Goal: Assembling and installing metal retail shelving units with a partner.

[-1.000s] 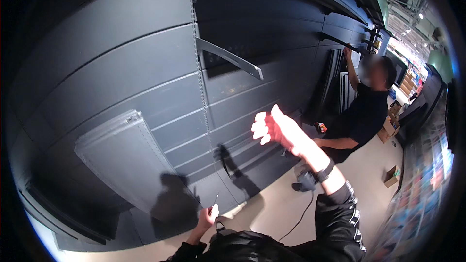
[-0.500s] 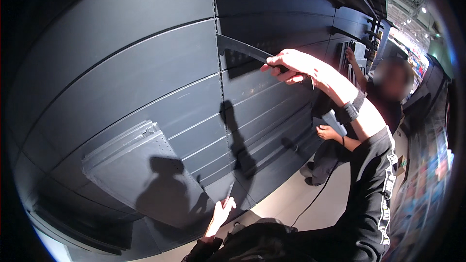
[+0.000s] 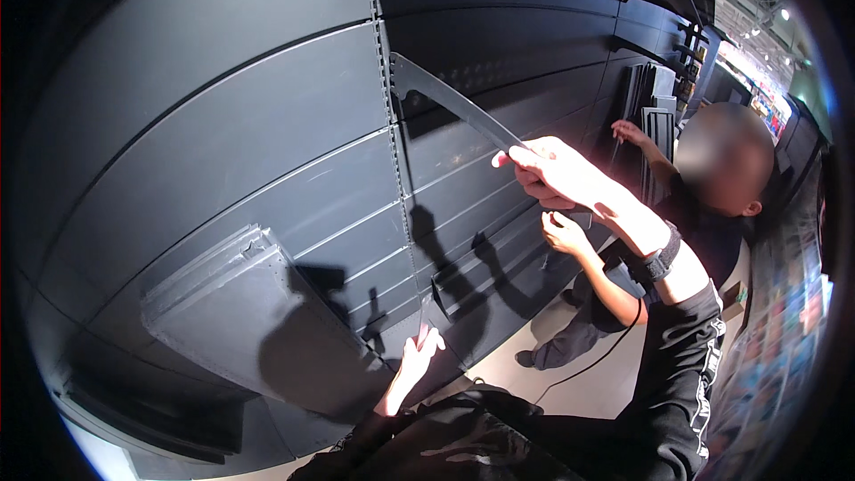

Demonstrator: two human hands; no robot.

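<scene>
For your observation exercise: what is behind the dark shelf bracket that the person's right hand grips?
Behind the bracket gripped by the right hand are dark wall panels and a slotted upright that its far end meets. The hand covers its near end.

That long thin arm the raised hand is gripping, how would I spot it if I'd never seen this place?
Start at the dark grey panelled wall and find its slotted vertical post. A slim dark bracket hooks in high up, slanting down to the right hand. Unlike the shelf below, it is a bare narrow blade.

Right hand [image 3: 550,171] raised with fingers closed, left hand [image 3: 419,352] low, fingers spread.
</scene>
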